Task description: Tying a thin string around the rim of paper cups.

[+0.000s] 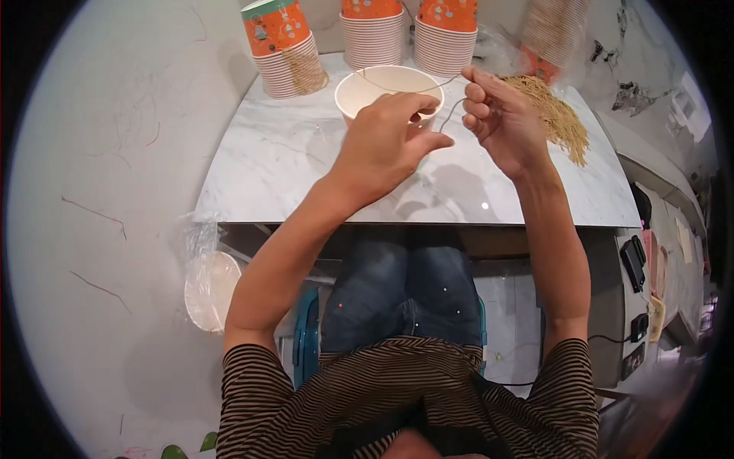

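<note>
A white paper cup [397, 76] stands on the marble-patterned table, its mouth facing up, partly hidden by my left hand. My left hand [382, 138] is in front of it, thumb and fingers apart; whether it touches the cup I cannot tell. My right hand [505, 115] pinches a thin strand, apparently a rubber band [424, 90], at the right of the cup. One side of the strand runs across the cup's mouth; the other drops toward my left thumb. Beside my right hand lies a heap of tan rubber bands [558, 118].
Stacks of orange-printed paper cups stand along the back: the left stack [287, 57], the middle stack [372, 38], another stack [446, 38]. A further stack [554, 34] is at the back right. Plastic-wrapped white cups [212, 291] are below the table's left edge. Black devices [633, 264] sit at right.
</note>
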Available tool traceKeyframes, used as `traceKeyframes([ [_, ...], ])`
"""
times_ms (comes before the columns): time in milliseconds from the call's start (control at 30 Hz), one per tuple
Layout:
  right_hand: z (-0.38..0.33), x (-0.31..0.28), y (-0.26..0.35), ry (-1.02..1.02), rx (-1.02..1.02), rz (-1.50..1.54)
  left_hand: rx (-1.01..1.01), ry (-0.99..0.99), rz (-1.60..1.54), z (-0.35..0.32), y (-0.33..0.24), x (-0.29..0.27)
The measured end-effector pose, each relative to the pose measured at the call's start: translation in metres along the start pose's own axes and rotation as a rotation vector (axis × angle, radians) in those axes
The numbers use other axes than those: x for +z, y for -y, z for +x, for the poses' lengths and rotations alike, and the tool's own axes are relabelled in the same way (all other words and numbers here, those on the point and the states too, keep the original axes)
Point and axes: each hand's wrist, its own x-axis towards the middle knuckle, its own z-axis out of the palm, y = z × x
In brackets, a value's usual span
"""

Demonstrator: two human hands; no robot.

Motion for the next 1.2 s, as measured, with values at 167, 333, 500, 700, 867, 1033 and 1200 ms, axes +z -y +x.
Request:
traceKeyframes([
  [167,-0.011,0.0,0.0,0.007,-0.006,0.014,-0.264,0.091,-0.359,0.006,-0.007,0.013],
  [333,-0.022,-0.009,-0.003,-0.031,0.047,-0.037,-0.373,0.209,-0.386,-0.001,-0.016,-0.006],
  [500,-0.032,-0.03,-0.029,-0.035,0.227,-0.092,-0.49,0.329,-0.616,-0.022,-0.014,-0.001],
  [700,-0.062,-0.023,-0.053,-0.208,0.184,-0.493,-0.642,0.387,-0.702,-0.044,-0.006,0.004],
  [867,-0.104,0.002,-0.057,0.037,-0.112,-0.769,-0.674,0.475,-0.73,-0.048,-0.008,0.011],
  [1033,-0.112,0.009,-0.066,0.186,-0.074,-0.748,-0.656,0.513,-0.673,-0.052,0.0,0.012],
  [1200,-0.105,0.007,-0.075,0.225,-0.162,-0.879,-0.702,0.523,-0.668,-0.053,0.006,0.012],
])
